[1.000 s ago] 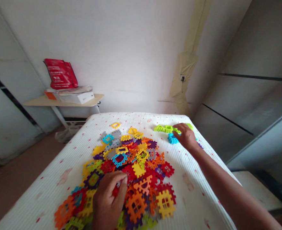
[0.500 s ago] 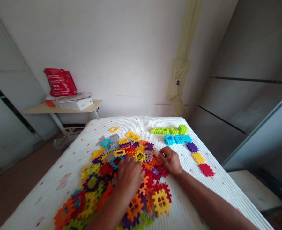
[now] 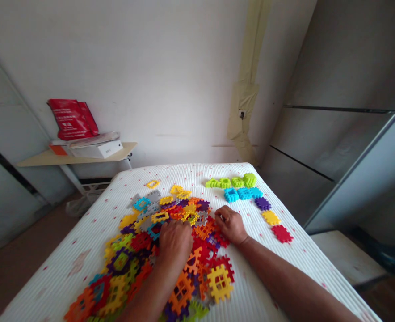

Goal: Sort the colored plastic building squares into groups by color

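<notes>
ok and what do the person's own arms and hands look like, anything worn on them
Both arms are bare all the way to the bottom of the view, with no sleeve showing. The left hand and the right hand wear no gloves, and no watch, ring or band can be seen on either.

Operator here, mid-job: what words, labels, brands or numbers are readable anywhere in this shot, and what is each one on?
Nothing can be read for certain.
Red bag: white printing, too small and blurred to read.
White box: small grey mark on its side, too blurred to read.
</notes>
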